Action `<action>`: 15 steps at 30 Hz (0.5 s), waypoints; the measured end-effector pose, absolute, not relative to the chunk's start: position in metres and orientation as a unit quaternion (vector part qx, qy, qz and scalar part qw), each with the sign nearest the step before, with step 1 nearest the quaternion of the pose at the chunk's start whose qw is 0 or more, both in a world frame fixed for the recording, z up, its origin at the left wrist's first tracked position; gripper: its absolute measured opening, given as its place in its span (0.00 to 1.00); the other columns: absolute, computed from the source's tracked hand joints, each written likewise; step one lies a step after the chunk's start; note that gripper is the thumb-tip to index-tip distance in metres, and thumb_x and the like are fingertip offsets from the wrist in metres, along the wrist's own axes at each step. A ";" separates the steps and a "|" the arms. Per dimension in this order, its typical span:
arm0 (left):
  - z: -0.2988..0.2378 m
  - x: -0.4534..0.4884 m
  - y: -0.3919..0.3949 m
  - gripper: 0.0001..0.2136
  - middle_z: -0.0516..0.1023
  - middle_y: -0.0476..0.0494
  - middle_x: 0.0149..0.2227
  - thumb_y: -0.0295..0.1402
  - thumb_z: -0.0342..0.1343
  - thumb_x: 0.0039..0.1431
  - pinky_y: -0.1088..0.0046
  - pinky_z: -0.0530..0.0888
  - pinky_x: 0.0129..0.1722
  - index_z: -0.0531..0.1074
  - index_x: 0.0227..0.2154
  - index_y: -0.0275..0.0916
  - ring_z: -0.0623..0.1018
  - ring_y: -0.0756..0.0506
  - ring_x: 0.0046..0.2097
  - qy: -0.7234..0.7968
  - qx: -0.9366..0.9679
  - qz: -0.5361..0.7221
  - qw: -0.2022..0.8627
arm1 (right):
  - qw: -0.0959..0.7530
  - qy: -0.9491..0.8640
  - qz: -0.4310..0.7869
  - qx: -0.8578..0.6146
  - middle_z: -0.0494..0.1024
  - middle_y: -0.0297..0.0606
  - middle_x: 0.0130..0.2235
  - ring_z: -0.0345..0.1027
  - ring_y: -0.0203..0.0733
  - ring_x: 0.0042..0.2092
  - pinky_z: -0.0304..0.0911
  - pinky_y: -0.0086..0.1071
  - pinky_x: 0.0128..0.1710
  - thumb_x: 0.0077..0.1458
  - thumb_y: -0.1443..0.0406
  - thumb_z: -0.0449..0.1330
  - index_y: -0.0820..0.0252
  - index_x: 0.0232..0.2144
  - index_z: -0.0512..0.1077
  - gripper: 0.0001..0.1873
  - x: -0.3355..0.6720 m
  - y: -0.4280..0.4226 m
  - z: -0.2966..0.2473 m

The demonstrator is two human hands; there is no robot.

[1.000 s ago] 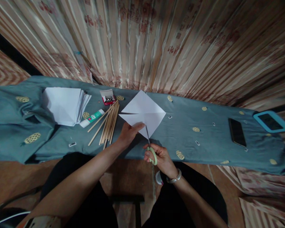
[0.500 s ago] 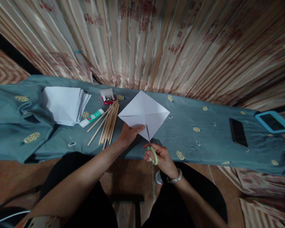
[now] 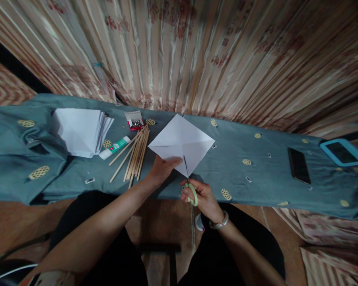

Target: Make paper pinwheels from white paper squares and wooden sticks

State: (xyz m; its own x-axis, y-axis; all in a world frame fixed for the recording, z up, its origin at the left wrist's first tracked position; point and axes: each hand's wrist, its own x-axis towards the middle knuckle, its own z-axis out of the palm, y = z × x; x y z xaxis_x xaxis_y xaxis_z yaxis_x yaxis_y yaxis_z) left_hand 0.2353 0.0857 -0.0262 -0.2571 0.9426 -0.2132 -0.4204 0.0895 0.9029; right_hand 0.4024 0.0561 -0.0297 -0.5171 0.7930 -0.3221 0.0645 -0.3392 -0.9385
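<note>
A white square of paper [image 3: 180, 141], creased along its diagonals, is held over a teal cloth-covered table [image 3: 250, 178]. My left hand [image 3: 162, 169] pinches the paper's near-left edge. My right hand [image 3: 198, 196] is closed round the green handles of a pair of scissors [image 3: 188, 183]. Its blades point away from me and cut into the paper's near corner along a crease.
Left of the paper lie a bundle of wooden sticks [image 3: 134, 155], a glue tube [image 3: 115, 147], a small red box of clips [image 3: 135, 121] and a stack of white sheets [image 3: 80, 131]. A dark phone [image 3: 298, 165] and a blue-framed device [image 3: 343, 152] lie at the right. Striped curtains hang behind.
The paper has turned slightly and flattened out, its right corner shifting to the right. The scissors' blades sit a little further into the near corner. Both hands have barely moved.
</note>
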 end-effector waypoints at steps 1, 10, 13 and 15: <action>-0.026 0.235 0.086 0.14 0.81 0.48 0.30 0.32 0.68 0.34 0.67 0.74 0.41 0.76 0.29 0.38 0.78 0.45 0.33 0.491 0.265 0.621 0.550 | 0.259 -0.512 0.704 -0.419 0.75 0.31 0.21 0.67 0.32 0.22 0.62 0.24 0.22 0.45 0.52 0.70 0.59 0.30 0.73 0.19 0.402 0.056 -0.030; -0.028 0.236 0.083 0.14 0.81 0.48 0.29 0.32 0.68 0.34 0.68 0.73 0.37 0.76 0.29 0.37 0.77 0.45 0.32 0.499 0.268 0.613 0.551 | 0.259 -0.512 0.705 -0.418 0.75 0.31 0.22 0.65 0.30 0.22 0.62 0.24 0.22 0.45 0.52 0.71 0.59 0.32 0.73 0.20 0.403 0.056 -0.029; -0.029 0.236 0.083 0.14 0.80 0.48 0.29 0.32 0.68 0.34 0.68 0.73 0.36 0.76 0.28 0.38 0.77 0.45 0.32 0.503 0.268 0.612 0.549 | 0.257 -0.512 0.706 -0.416 0.75 0.31 0.23 0.66 0.31 0.22 0.62 0.24 0.22 0.46 0.53 0.70 0.59 0.32 0.73 0.19 0.403 0.057 -0.029; -0.030 0.236 0.083 0.13 0.81 0.47 0.29 0.32 0.68 0.34 0.68 0.73 0.36 0.76 0.28 0.38 0.77 0.45 0.32 0.503 0.270 0.609 0.551 | 0.257 -0.510 0.707 -0.417 0.75 0.31 0.23 0.66 0.31 0.22 0.62 0.24 0.22 0.46 0.52 0.70 0.59 0.32 0.73 0.19 0.402 0.057 -0.030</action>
